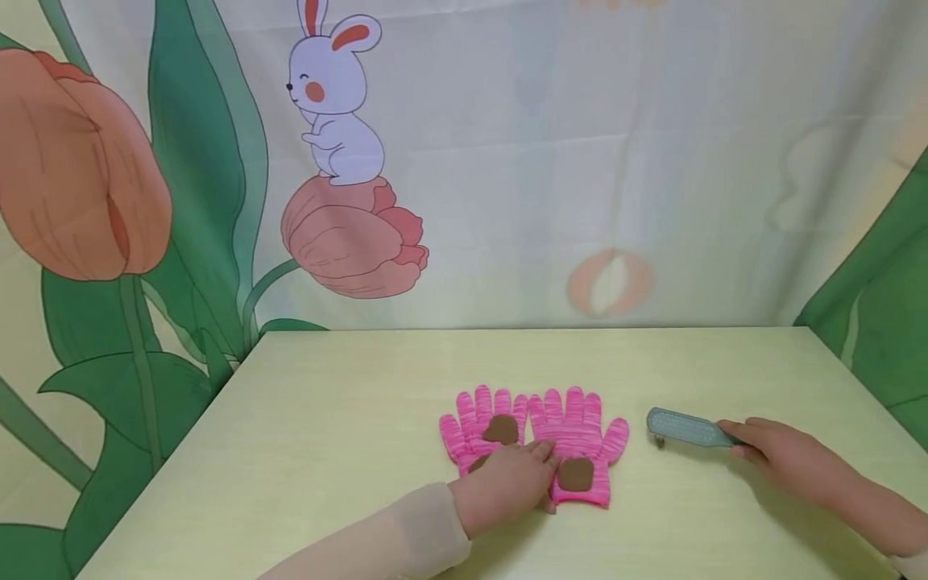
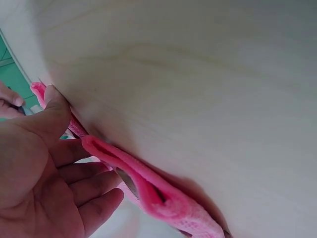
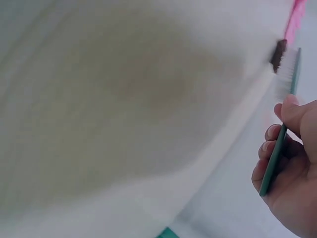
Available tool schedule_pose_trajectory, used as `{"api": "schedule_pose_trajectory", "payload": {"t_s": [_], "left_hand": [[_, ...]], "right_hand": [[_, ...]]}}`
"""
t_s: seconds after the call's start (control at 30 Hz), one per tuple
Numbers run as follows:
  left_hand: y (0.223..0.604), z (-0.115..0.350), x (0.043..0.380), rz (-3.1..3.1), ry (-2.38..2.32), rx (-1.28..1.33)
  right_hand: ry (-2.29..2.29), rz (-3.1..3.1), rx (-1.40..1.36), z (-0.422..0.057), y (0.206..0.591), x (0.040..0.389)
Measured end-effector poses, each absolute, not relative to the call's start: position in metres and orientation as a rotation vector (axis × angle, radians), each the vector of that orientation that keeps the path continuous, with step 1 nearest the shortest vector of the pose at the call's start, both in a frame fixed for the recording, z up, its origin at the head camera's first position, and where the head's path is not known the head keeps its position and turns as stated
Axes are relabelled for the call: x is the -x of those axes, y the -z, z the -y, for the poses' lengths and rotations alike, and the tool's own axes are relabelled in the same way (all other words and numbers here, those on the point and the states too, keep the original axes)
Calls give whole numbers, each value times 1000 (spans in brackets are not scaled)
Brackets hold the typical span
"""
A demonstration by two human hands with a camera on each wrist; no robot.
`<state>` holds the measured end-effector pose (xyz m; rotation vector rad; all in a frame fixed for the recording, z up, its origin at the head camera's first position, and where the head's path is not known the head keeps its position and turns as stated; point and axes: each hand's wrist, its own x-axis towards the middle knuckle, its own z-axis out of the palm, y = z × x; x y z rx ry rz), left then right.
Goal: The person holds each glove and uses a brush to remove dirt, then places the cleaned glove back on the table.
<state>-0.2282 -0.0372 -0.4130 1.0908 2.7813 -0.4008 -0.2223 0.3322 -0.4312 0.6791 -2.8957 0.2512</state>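
Lower centre, I see left hand relaxed on pink gloves, likely steadying them; right hand grips brush, lower right.

Pink gloves flat, brown-patched; green brush beside, bristles probably down.

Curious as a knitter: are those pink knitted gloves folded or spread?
Spread: both pink knitted gloves lie side by side, their digits fanned out.
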Motion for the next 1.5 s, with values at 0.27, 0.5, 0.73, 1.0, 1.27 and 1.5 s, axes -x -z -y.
{"api": "schedule_pose_trajectory", "payload": {"t_s": [0.27, 0.5, 0.73, 1.0, 1.27, 1.5], "left_hand": [[412, 47, 226, -2771, 314, -1089], [409, 52, 216, -2731, 383, -1122], [408, 59, 207, -2689, 425, -1244], [409, 61, 204, -2704, 512, -1321], [407, 57, 204, -2704, 474, -1244], [407, 56, 205, -2695, 497, -1277]], "right_hand": [[-294, 2763, -731, -316, 411, 220], [-360, 2882, -784, -258, 395, 214], [-298, 2926, -860, -218, 402, 213], [-295, 2896, -995, -205, 413, 209], [-122, 2880, -958, -220, 417, 209], [-55, 2827, -903, -235, 415, 208]]}}
